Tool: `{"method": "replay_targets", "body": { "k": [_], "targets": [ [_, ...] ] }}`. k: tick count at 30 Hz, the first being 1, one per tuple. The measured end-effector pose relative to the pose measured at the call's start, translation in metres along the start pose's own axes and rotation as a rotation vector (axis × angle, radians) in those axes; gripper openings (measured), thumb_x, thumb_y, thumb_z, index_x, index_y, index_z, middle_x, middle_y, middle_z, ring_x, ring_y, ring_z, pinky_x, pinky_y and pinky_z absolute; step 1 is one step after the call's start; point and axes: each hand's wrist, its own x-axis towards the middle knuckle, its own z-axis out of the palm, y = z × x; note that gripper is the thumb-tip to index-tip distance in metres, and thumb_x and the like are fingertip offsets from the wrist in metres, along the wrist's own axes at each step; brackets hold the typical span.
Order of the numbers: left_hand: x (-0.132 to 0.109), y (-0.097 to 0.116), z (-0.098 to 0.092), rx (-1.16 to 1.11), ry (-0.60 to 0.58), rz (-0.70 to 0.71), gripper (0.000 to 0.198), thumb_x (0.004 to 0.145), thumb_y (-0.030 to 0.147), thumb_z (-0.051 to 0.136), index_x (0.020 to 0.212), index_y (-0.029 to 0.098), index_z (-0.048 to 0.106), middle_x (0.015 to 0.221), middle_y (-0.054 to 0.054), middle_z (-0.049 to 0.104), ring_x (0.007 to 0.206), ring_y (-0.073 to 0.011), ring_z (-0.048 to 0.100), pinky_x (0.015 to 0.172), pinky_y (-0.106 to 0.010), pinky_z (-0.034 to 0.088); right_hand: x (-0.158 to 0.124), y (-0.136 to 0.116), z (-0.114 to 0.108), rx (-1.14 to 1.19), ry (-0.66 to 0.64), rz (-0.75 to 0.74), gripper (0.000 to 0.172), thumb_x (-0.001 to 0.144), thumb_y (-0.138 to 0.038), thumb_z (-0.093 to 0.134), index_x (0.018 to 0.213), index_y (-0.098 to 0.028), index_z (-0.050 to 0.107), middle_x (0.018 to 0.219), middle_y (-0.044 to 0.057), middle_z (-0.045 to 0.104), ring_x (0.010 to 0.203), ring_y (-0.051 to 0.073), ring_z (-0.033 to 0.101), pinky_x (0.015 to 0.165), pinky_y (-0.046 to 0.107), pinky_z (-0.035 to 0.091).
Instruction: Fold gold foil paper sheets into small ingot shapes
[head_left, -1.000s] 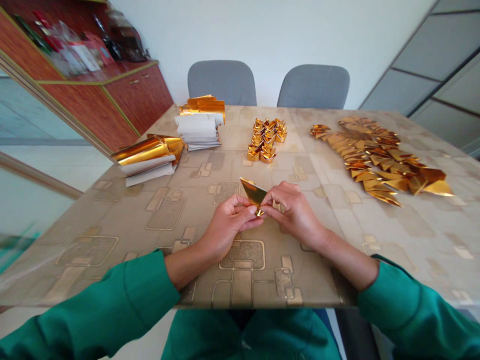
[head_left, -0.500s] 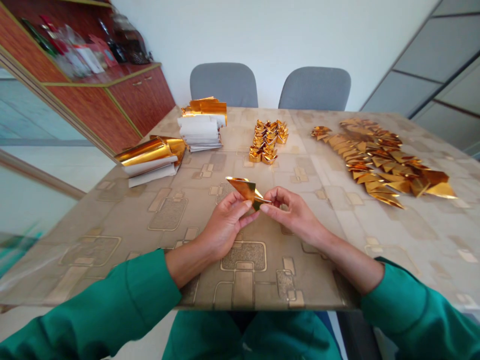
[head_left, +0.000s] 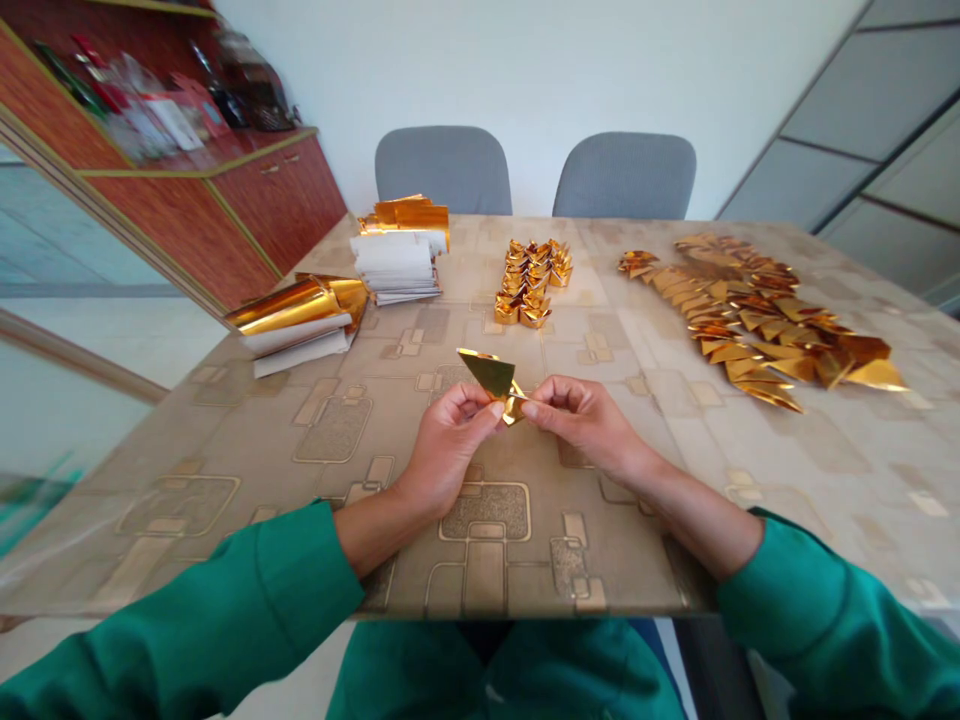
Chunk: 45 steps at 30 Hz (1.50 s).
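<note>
A folded piece of gold foil paper [head_left: 493, 376] is held just above the table between both hands. My left hand [head_left: 448, 440] pinches its lower left side with thumb and fingers. My right hand [head_left: 583, 418] pinches its right tip, fingers curled. The paper's pointed end sticks up and to the left. Both arms wear green sleeves. The hands hover over the patterned tablecloth [head_left: 480, 520] near the table's front middle.
A cluster of finished gold ingot shapes [head_left: 532, 280] sits at the centre back. Several folded gold triangles [head_left: 757, 315] spread along the right. Two stacks of gold-and-white sheets lie at the left [head_left: 300, 318] and back left [head_left: 401, 255]. Two grey chairs [head_left: 442, 168] stand behind; a wooden cabinet [head_left: 225, 200] is at left.
The gold paper has been turned and reworked between the fingertips. My right hand has opened away from covering it and now holds only its tip.
</note>
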Motion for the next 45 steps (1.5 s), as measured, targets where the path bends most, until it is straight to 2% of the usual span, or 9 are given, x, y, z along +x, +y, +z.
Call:
{"method": "replay_targets", "body": {
  "k": [5,10,15,21,25,28,34,39,45],
  "targets": [
    [0.002,0.003,0.0,-0.002,0.006,-0.034,0.023,0.068,0.024,0.079,0.072,0.016,0.058,0.073,0.002,0.065,0.069,-0.0102,0.06,0.072,-0.025,0.048,0.001,0.002,0.001,-0.015,0.031,-0.03,0.036,0.077,-0.054,0.069,0.073,-0.02,0.059,0.065,-0.003,0.053,0.059,0.011,0.043,0.057,0.027,0.035],
    [0.002,0.005,-0.002,-0.15,0.011,-0.145,0.021,0.067,0.02,0.079,0.077,0.016,0.062,0.082,0.0,0.069,0.074,-0.0104,0.063,0.078,-0.027,0.052,0.001,-0.003,0.001,0.012,0.042,0.026,0.038,0.081,-0.057,0.064,0.075,-0.02,0.06,0.068,-0.002,0.057,0.06,0.011,0.044,0.057,0.026,0.035],
    [0.001,0.003,-0.002,-0.288,-0.028,-0.186,0.016,0.07,0.016,0.078,0.079,0.016,0.064,0.084,0.0,0.07,0.082,-0.0112,0.066,0.086,-0.028,0.052,-0.003,-0.004,0.006,0.019,-0.024,0.077,0.035,0.078,-0.052,0.069,0.074,-0.019,0.057,0.066,-0.004,0.052,0.058,0.01,0.042,0.056,0.025,0.035],
    [0.002,-0.002,-0.002,-0.279,-0.016,-0.215,0.017,0.068,0.015,0.078,0.077,0.015,0.064,0.081,0.0,0.071,0.08,-0.0114,0.066,0.084,-0.028,0.053,-0.002,0.006,0.011,-0.084,0.028,-0.013,0.037,0.081,-0.053,0.065,0.072,-0.019,0.052,0.067,-0.003,0.051,0.062,0.011,0.043,0.057,0.025,0.034],
    [0.003,-0.001,-0.003,-0.284,-0.006,-0.209,0.017,0.069,0.016,0.078,0.079,0.015,0.065,0.083,-0.001,0.072,0.08,-0.0109,0.066,0.082,-0.026,0.053,-0.002,0.006,0.012,-0.023,-0.02,-0.001,0.036,0.082,-0.054,0.063,0.074,-0.02,0.052,0.07,-0.002,0.052,0.064,0.012,0.045,0.06,0.026,0.037],
    [0.002,0.0,-0.002,-0.313,-0.004,-0.184,0.018,0.067,0.016,0.079,0.077,0.015,0.064,0.08,0.0,0.071,0.079,-0.0106,0.066,0.081,-0.026,0.053,-0.003,0.004,0.012,0.008,-0.051,0.009,0.032,0.082,-0.049,0.064,0.075,-0.02,0.053,0.071,-0.002,0.052,0.064,0.012,0.045,0.062,0.027,0.037],
    [0.004,0.0,-0.002,-0.346,0.011,-0.226,0.018,0.066,0.014,0.08,0.071,0.015,0.062,0.073,0.003,0.068,0.075,-0.0093,0.065,0.082,-0.026,0.054,-0.002,0.004,0.013,-0.098,0.011,-0.074,0.027,0.084,-0.041,0.062,0.07,-0.021,0.049,0.069,-0.002,0.049,0.064,0.013,0.043,0.061,0.027,0.035],
    [0.003,-0.001,-0.003,-0.307,-0.004,-0.198,0.017,0.067,0.014,0.079,0.076,0.015,0.065,0.079,0.002,0.07,0.076,-0.0092,0.065,0.079,-0.024,0.054,-0.003,0.001,0.009,-0.072,-0.018,-0.037,0.032,0.087,-0.048,0.058,0.071,-0.021,0.05,0.065,-0.004,0.045,0.06,0.011,0.038,0.057,0.026,0.032],
    [0.001,0.0,-0.002,-0.257,-0.012,-0.2,0.019,0.067,0.017,0.08,0.076,0.015,0.063,0.082,0.0,0.07,0.075,-0.0093,0.065,0.077,-0.024,0.054,-0.005,-0.001,0.007,-0.12,0.063,-0.045,0.042,0.084,-0.057,0.06,0.068,-0.021,0.047,0.06,-0.005,0.039,0.055,0.01,0.032,0.051,0.025,0.027]
  ]
}}
